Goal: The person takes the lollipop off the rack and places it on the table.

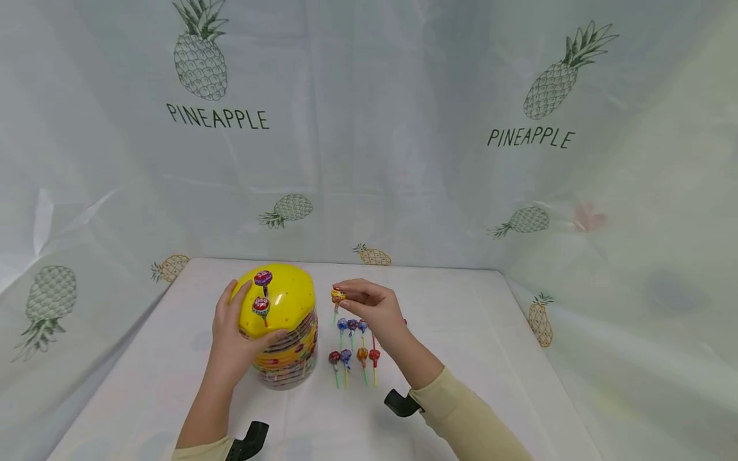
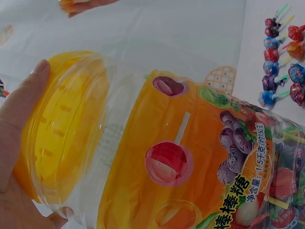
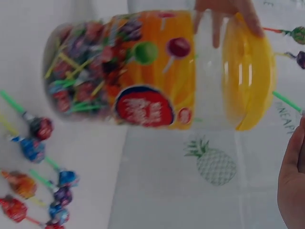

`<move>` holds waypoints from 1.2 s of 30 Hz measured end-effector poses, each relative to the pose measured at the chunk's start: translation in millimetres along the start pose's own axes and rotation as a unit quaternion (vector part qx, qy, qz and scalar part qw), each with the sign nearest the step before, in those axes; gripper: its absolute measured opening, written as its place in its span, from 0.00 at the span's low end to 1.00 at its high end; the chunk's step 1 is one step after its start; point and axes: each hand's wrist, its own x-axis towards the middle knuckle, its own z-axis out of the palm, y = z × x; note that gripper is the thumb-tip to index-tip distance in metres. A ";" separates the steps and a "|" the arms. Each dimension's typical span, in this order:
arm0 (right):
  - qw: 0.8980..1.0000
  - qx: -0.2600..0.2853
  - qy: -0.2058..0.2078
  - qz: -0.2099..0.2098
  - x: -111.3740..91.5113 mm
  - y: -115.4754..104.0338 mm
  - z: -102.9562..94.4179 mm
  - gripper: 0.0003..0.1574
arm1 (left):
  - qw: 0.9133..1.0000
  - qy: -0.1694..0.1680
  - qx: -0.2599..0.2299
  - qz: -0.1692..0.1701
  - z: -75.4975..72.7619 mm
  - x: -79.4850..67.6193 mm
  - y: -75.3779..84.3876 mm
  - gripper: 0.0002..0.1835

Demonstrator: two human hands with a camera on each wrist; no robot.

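Note:
A clear plastic candy jar (image 1: 286, 365) with a fruit-printed orange label stands upright on the table, with wrapped lollipops inside its lower part. My left hand (image 1: 233, 339) grips it at the domed yellow lid (image 1: 294, 291), fingers on the far side and thumb along the near side. Two lollipops (image 1: 261, 305) stand out from the lid's top, sticks toward it. To the jar's right, my right hand (image 1: 375, 310) pinches a yellow-and-orange wrapped lollipop (image 1: 337, 296) above the table. Its green stick (image 3: 287, 101) points toward the lid in the right wrist view.
Several wrapped lollipops lie in two rows right of the jar, a blue one (image 1: 343, 324) in the far row and an orange one (image 1: 362, 353) in the near row. White table (image 1: 461, 358) surrounds them. A pineapple-print curtain (image 1: 375, 160) hangs behind and at the sides.

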 end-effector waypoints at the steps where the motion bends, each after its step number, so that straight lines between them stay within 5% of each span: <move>1: 1.000 -0.005 0.005 0.009 -1.9 2.7 -4.1 0.16 | 1.000 0.000 0.001 0.000 -0.3 -0.2 0.0 0.56; 18: 0.994 -0.061 0.043 0.077 -33.7 57.6 -65.8 0.16 | 1.000 0.004 0.000 0.001 -0.9 0.4 -0.2 0.56; 36: 0.976 -0.097 0.092 0.169 -57.5 116.5 -101.9 0.20 | 1.000 0.005 0.000 -0.004 0.2 0.2 -0.7 0.56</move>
